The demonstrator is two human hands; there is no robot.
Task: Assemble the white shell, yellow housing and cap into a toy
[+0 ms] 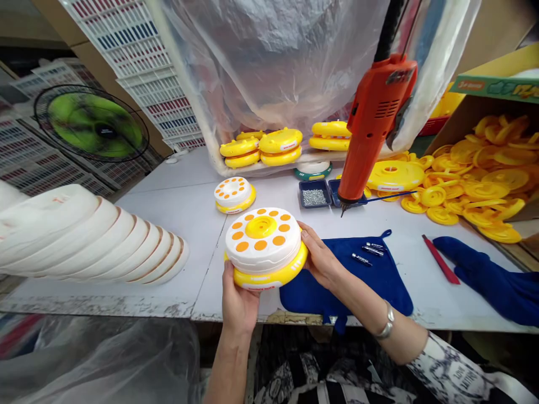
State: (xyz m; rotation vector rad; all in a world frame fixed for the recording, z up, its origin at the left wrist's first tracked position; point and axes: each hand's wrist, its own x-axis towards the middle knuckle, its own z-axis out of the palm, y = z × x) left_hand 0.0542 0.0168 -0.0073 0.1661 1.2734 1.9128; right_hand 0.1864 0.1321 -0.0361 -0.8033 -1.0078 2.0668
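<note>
Screwdriver (373, 123), orange, hangs past the toy (264, 255) my left hand (241, 308) and right hand (322, 261) hold, fingers bent round it; blue box (315, 206) has silver bits (314, 197).

White table (172, 193) with a beat-up front edge, blue cloth (385, 275) spread on it. Right of the cloth: a red stick (441, 260), then bunched blue fabric (488, 278). Behind the cloth: an open box (315, 196). Way left: stacked white shells (105, 238).

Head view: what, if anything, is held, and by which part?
Left hand and right hand hold a round plastic assembly with orange dots, at opposite sides of its yellow lower rim.
</note>
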